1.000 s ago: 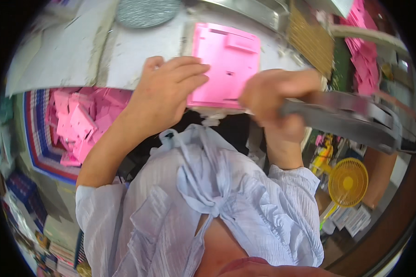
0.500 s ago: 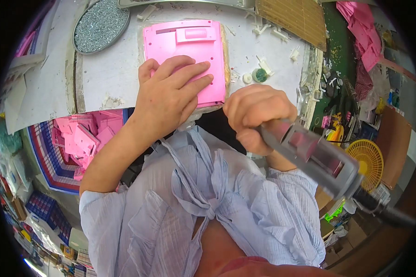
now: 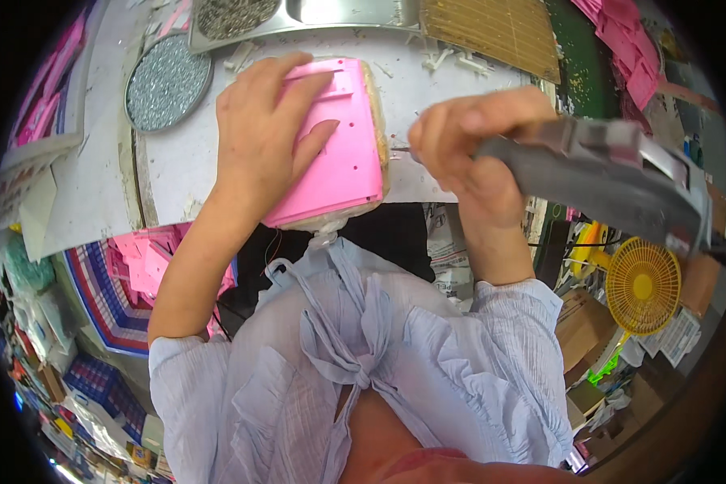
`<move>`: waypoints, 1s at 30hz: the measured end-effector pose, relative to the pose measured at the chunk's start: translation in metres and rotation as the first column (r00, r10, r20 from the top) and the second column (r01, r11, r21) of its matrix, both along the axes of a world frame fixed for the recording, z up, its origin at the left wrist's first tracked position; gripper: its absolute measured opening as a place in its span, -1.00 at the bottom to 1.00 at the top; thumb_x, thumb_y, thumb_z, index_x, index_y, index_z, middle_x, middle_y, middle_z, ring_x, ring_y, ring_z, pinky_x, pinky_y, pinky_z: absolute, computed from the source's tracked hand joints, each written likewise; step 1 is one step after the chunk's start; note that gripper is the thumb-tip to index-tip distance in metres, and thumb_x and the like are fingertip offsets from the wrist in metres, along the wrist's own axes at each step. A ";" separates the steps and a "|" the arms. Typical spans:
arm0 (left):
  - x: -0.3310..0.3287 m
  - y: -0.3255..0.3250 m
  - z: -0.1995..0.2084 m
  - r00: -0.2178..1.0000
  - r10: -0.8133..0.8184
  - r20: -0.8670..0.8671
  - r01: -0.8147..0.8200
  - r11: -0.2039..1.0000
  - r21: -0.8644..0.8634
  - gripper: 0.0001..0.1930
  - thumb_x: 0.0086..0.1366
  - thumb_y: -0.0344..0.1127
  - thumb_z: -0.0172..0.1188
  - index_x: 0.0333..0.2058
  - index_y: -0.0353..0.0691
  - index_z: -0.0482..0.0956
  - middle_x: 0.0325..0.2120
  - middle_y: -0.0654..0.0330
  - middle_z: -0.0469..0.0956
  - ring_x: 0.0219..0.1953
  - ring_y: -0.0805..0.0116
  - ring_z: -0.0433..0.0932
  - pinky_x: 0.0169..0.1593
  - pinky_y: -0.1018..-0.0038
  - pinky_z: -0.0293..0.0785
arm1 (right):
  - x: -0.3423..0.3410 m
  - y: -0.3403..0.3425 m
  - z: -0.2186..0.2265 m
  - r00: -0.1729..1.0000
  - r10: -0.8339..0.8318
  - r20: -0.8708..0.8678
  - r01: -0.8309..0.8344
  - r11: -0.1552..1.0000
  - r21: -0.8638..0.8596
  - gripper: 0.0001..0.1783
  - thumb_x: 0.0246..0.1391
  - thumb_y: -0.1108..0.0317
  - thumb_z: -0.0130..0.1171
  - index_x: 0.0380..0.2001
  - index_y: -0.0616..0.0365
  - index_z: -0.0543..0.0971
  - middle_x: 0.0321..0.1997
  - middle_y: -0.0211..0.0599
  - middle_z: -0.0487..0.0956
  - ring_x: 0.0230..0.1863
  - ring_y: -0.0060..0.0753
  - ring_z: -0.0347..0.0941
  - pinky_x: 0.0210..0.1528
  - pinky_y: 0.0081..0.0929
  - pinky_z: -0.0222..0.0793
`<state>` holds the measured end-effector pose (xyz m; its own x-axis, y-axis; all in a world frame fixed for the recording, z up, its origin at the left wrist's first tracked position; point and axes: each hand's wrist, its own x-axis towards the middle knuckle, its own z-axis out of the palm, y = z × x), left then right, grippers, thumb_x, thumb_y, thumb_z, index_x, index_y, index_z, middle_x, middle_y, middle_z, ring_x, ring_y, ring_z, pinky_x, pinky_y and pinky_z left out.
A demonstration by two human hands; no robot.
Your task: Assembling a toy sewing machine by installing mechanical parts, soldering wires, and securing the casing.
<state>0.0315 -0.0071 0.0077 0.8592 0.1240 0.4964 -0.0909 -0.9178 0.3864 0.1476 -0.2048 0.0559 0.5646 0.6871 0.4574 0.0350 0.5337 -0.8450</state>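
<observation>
The pink plastic panel (image 3: pixel 339 149) lies flat on a thin tan pad at the near edge of the pale worktop (image 3: pixel 177 161), right in front of the person. It is a bright, glossy pink rectangle with rounded corners; its face carries a few shallow raised lines near the far end and at least 2 small dark holes toward the right side. Its near edge reaches the lip of the worktop and slightly overhangs it.

The left hand (image 3: pixel 270 133) rests palm down on the panel's left half, fingers spread and lying flat, pressing on it rather than wrapped around anything. The right hand (image 3: pixel 468 153) is curled tight around the handle of a grey power screwdriver (image 3: pixel 597 181), whose thick body runs off to the right; a thin dark tip shows just left of the knuckles, close beside the panel's right edge, though whether it touches the panel cannot be told.

On the worktop beyond the left hand sits a round dish of small silvery screws (image 3: pixel 168 81), and a metal tray (image 3: pixel 298 16) lies at the far edge. More pink parts (image 3: pixel 149 258) lie heaped below the worktop on the left. A yellow fan (image 3: pixel 641 286) stands low on the right.
</observation>
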 end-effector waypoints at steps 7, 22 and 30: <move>0.007 0.000 -0.009 0.993 -0.061 -0.105 0.050 0.993 -0.109 -0.54 0.14 -0.24 0.40 0.04 -0.14 0.56 0.00 0.16 0.54 0.11 0.07 0.46 0.18 0.14 0.26 | 0.029 0.031 -0.029 0.985 -0.109 0.131 0.113 0.993 -0.023 -0.69 0.28 0.32 0.23 -0.06 0.19 0.38 -0.68 -0.41 0.32 -0.70 -0.56 0.20 -0.60 -0.47 0.12; 0.009 0.003 -0.009 0.988 -0.007 -0.152 -0.012 0.992 -0.123 -0.58 0.16 -0.18 0.38 -0.01 -0.14 0.59 -0.02 0.17 0.54 0.08 0.09 0.47 0.15 0.14 0.27 | 0.019 0.007 0.007 0.996 0.083 0.017 -0.083 0.996 -0.018 -0.60 0.29 0.23 0.21 0.08 0.16 0.40 -0.70 -0.50 0.24 -0.69 -0.58 0.20 -0.58 -0.45 0.12; 0.026 0.017 -0.016 0.995 -0.091 -0.029 0.089 0.995 -0.046 -0.66 0.20 -0.13 0.37 -0.14 -0.20 0.58 -0.03 0.16 0.55 0.09 0.10 0.48 0.21 0.09 0.28 | -0.010 -0.001 0.002 0.994 -0.108 -0.003 0.105 0.974 -0.201 -0.81 0.07 0.44 0.35 -0.28 0.22 0.54 -0.41 -0.38 0.54 -0.44 -0.56 0.44 -0.39 -0.55 0.38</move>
<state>0.0575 0.0099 -0.0087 0.8829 0.0670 0.4647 -0.1594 -0.8882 0.4309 0.1373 -0.2058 0.0577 0.6446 0.6997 0.3079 0.0696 0.3474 -0.9351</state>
